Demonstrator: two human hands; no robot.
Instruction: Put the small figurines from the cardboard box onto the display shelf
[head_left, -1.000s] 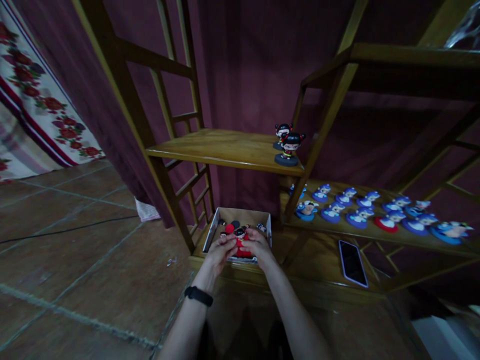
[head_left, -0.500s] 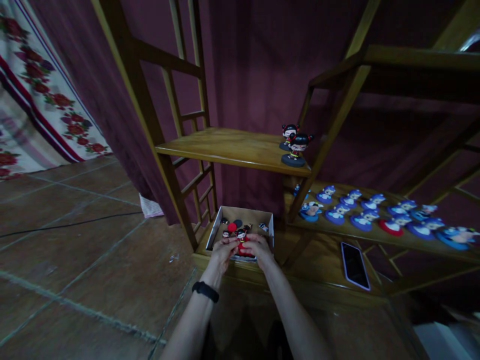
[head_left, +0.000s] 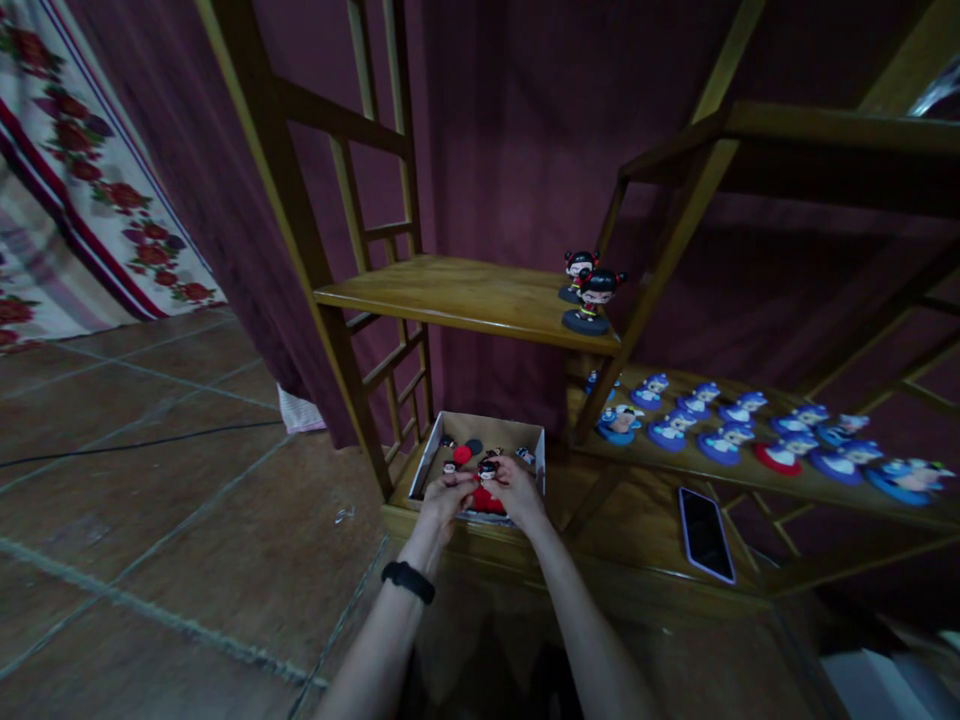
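Observation:
Both my hands meet over an open cardboard box (head_left: pixel 433 452) on the lowest wooden shelf. My left hand (head_left: pixel 444 497) and my right hand (head_left: pixel 515 488) are closed around a small red-dressed, black-haired figurine (head_left: pixel 487 484) held between them above the box's near edge. More small figurine pieces (head_left: pixel 465 451), red and black, lie inside the box. My left wrist wears a black band (head_left: pixel 407 581).
Two matching black-haired figurines (head_left: pixel 589 296) stand on the middle shelf (head_left: pixel 457 293). Several blue-based figurines (head_left: pixel 721 428) and one red-based one line the right shelf. A phone (head_left: pixel 705 533) lies on the bottom board. Tiled floor (head_left: pixel 150 480), a cable and curtains lie to the left.
The view has shifted slightly, so the shelves sit a little further right. My hands stay together on the red figurine over the box, fingers adjusted slightly.

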